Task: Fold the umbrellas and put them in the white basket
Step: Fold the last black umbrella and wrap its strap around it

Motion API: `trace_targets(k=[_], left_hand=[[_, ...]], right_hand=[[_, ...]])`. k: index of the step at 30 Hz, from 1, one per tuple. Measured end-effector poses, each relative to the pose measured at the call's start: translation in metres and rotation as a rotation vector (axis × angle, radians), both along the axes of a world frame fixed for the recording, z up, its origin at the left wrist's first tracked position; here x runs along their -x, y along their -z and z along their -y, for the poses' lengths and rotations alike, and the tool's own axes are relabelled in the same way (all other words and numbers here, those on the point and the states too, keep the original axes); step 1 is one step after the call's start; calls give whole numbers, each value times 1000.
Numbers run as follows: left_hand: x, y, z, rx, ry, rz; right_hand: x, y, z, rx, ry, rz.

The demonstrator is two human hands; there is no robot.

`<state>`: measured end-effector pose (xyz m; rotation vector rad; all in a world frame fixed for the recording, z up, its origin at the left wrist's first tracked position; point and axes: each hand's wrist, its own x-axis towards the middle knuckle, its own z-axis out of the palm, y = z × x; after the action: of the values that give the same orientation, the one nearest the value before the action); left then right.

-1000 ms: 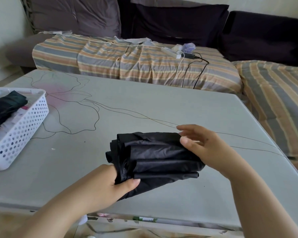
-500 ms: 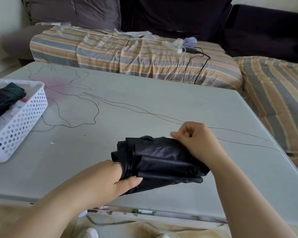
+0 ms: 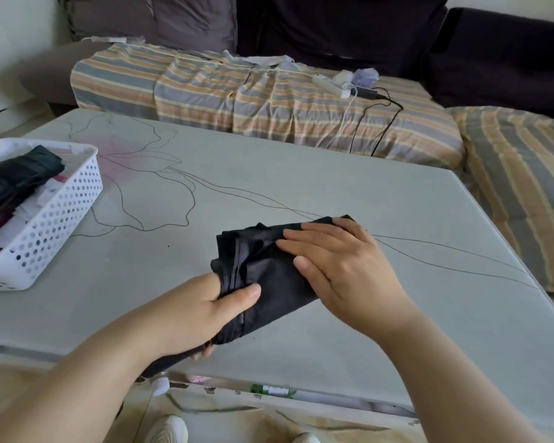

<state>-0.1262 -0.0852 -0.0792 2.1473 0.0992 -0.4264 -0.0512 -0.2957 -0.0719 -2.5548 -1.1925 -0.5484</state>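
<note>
The left hand (image 3: 199,311) grips the black umbrella (image 3: 263,276) on the table (image 3: 301,187); the right hand (image 3: 339,266) presses it flat-fingered. The white basket (image 3: 55,225), well left, holds folded dark umbrellas (image 3: 10,183).

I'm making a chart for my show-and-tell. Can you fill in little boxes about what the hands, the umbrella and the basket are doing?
umbrella: black umbrella, partly folded, over the table
left hand: left hand grips the umbrella's near end, thumb on top
right hand: right hand lies flat on the fabric, fingers straight, pressing the folds
basket: white basket at the table's left edge, apart from the hands
in basket: dark folded umbrellas already inside
step left: this umbrella is not yet in the basket
</note>
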Motion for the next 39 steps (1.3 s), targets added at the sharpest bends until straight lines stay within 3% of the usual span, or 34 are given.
trace_targets(k=[5,7,9,10,12,14,16,20,22,24,27,29,32,34,37,39], left_hand=[[4,1,11,-220,52,42],[4,2,13,-243,5,40],[2,1,13,-230,-85,57],[0,1,13,-208,-137,70],[-3,1,14,-130,-212,104],[-4,2,19,-96,-226,138],[-2,5,32,-128,-195,203],[7,6,55,-357,-51,397],[7,4,52,-289,-9,388],[4,0,44,-17,-27,276],[1,-9,40,539,-1,-44],[5,-15,44,662,6,-129],[11,-14,51,562,-41,-70],[9,-6,52,371,-48,0],[6,8,51,55,-10,168],[5,14,52,-35,35,359]], right_hand=[[-10,-1,1,51,390,-273],[-10,-3,6,-283,448,-255],[-3,-12,8,-815,552,-234],[1,-17,6,-986,647,-346],[5,-16,1,-1062,791,-830],[7,-7,-11,-1053,667,-1296],[8,2,-24,-1217,447,-1461],[-1,5,-33,-1538,379,-1430],[-7,1,-30,-1587,335,-1426],[-11,-5,-28,-1611,281,-1432],[-13,-6,-27,-1650,165,-1491],[-13,-3,-29,-1654,112,-1528],[-10,-4,-28,-1601,126,-1489],[-3,-10,-30,-1518,162,-1427],[4,-8,-35,-1444,250,-1389],[5,-4,-38,-1440,325,-1387]])
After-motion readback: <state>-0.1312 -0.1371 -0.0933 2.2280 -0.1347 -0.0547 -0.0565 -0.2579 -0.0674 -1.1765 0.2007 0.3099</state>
